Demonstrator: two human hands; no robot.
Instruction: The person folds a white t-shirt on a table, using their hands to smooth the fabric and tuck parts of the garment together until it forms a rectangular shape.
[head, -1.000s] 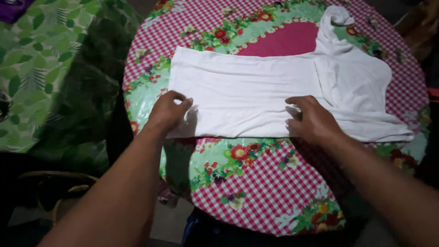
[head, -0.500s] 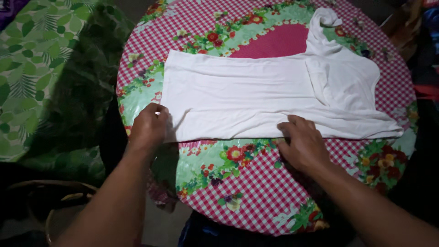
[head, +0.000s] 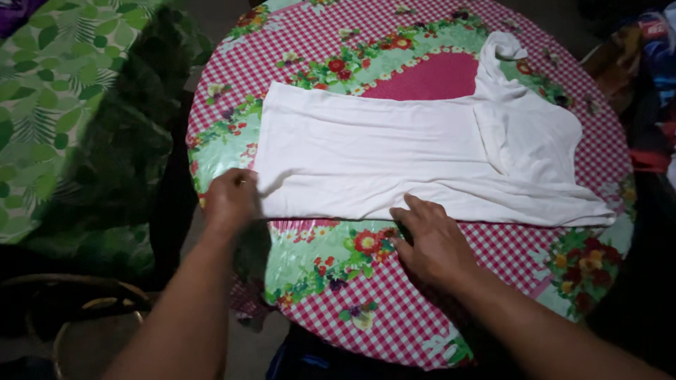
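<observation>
Head view: the folded white cotton garment [head: 415,151] lies flat across the round red-checked floral surface [head: 422,309]; the left hand [head: 229,199], having slid outward, now pinches the garment's near-left corner in a closed grip. The right hand [head: 433,243] has drawn back to the near hem, fingers spread flat, gripping nothing; bare cloth-covered surface lies free nearer the person, while the left corner sits near the rim.

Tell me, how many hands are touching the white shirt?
2. The left hand pinches the near left corner of the white shirt; the right hand rests fingertips on its near edge, midway along.
</observation>
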